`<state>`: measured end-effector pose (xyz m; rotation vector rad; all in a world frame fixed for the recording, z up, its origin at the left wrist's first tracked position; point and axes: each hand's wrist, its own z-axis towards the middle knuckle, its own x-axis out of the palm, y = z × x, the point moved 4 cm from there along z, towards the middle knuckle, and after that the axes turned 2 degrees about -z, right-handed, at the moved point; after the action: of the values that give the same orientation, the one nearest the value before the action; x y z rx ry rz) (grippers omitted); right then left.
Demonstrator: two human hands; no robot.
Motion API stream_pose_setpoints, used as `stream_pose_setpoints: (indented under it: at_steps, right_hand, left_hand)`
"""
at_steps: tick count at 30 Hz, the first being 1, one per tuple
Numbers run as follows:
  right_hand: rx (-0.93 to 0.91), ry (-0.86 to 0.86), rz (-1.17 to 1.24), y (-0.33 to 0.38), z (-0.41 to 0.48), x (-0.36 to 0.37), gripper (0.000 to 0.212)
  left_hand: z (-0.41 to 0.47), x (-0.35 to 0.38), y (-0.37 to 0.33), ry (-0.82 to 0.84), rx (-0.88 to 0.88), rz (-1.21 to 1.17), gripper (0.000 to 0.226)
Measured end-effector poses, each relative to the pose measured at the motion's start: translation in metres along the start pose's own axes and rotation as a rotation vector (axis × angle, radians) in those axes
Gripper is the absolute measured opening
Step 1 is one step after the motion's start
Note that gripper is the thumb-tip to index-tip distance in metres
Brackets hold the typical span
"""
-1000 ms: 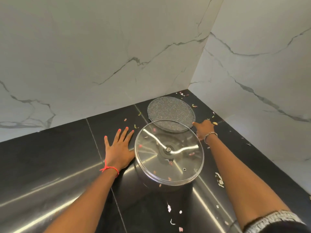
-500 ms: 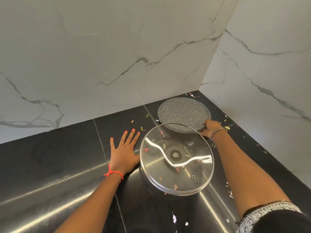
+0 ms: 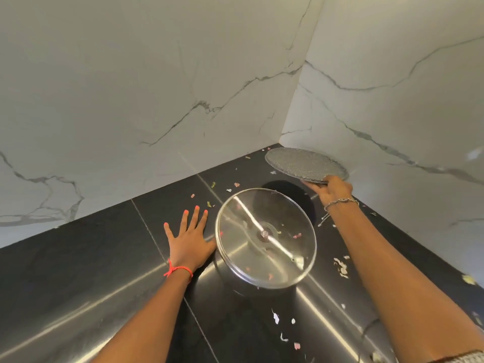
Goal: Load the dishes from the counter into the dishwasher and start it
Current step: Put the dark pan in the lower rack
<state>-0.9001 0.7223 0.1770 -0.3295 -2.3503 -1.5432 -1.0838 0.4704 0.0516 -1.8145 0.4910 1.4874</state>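
Two dishes: right grip pinches the speckled grey plate by its near rim, tilted clear of the black surface for carrying off; left grip lies spread flat just beside the glass-lidded pot, probably bracing the reach.

White veined marble walls, corner.
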Motion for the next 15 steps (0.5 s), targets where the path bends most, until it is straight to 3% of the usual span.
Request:
stream_pose_setpoints:
  at_steps: [8,15]
  right_hand:
    - [-0.006,-0.019,0.046,0.007,-0.117,-0.080,0.039]
    - [0.055,-0.066,0.029,-0.016,-0.221,-0.129,0.038]
  left_hand:
    - [-0.049,-0.006,0.019,0.049,0.270,0.003,0.068]
    - [-0.157,-0.006,0.045,0.006,0.266,-0.064,0.058]
